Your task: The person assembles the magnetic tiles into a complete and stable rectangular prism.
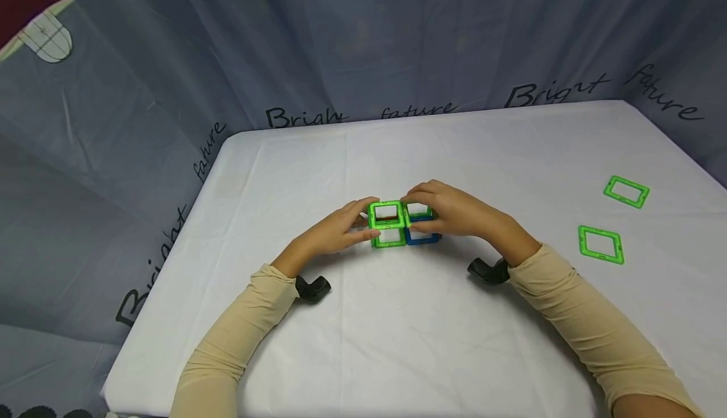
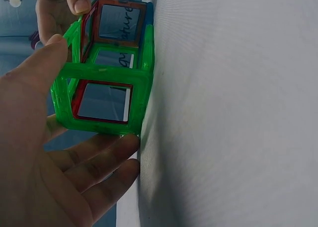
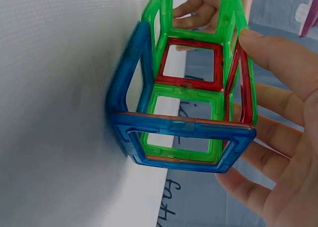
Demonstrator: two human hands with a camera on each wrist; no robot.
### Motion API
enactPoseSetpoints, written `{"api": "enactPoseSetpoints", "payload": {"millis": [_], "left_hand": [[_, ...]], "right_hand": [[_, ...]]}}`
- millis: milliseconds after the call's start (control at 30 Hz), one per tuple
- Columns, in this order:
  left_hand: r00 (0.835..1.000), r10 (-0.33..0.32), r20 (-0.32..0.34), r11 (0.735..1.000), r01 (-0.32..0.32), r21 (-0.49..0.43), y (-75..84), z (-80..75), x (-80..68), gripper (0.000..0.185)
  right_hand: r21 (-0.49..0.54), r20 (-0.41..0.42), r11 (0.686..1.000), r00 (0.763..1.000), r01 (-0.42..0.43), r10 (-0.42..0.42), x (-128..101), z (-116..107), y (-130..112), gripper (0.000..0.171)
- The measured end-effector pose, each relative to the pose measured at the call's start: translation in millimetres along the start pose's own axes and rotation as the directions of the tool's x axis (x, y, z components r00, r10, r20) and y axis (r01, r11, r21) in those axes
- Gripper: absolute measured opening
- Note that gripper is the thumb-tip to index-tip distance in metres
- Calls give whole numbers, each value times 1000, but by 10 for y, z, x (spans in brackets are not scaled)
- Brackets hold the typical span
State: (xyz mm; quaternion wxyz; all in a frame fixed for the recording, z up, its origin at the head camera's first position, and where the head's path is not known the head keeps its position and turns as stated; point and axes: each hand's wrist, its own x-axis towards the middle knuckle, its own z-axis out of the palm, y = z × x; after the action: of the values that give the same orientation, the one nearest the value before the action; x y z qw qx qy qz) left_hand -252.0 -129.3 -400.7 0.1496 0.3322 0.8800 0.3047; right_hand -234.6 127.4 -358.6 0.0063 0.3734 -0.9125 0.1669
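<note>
Two hands, left hand and right hand, are cupping the tile box (light, stiff, easily collapsed), fingers relaxed, pressing its end frames on the bench.

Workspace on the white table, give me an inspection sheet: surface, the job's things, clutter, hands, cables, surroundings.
Surface: white tablecloth, lightly creased.
Job's things: a block of magnetic tiles stands mid-table, two cells joined, made of green, blue and red square frames.
Clutter: two loose green square tiles lie flat to the right, far one, near one.
Hands: left hand touches the green end with straight fingers; right hand cups the blue end, fingertips on the top edge.
Cables: nothing seen; a black wrist camera mount sits under each wrist.
Surroundings: grey-blue curtain printed "Bright future" hangs behind and to both sides of the table.
</note>
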Motion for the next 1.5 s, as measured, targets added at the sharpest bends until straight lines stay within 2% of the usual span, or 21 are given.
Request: {"api": "enactPoseSetpoints", "payload": {"millis": [267,500,667,1000,1133,1233,1400,1500], "left_hand": [[1000,1,-4,1000,-1,10,-19,12,-4,68],[1000,14,-8,1000,-14,23,-31,31,6,69],[1000,-2,-3,1000,2,31,-28,23,0,70],[1000,0,-1,999,0,36,-25,13,-16,71],[1000,0,-3,999,0,37,-26,14,-19,71],[1000,-5,-4,999,5,35,-31,14,-21,71],[1000,-10,-6,999,10,36,-32,15,-29,71],[1000,-9,-7,999,9,35,-36,20,-31,72]], "right_hand": [[76,36,996,998,-49,46,-15,-1,28,57],[134,108,970,976,-200,187,-124,-55,249,68],[129,113,949,955,-289,275,-231,-158,480,68],[109,77,860,867,-498,492,-615,-456,994,64],[94,71,812,818,-576,571,-785,-545,1195,69],[90,62,783,788,-616,613,-902,-595,1310,71],[82,54,752,756,-654,652,-1080,-661,1443,72],[74,62,720,724,-690,687,-1197,-688,1517,71]]}}
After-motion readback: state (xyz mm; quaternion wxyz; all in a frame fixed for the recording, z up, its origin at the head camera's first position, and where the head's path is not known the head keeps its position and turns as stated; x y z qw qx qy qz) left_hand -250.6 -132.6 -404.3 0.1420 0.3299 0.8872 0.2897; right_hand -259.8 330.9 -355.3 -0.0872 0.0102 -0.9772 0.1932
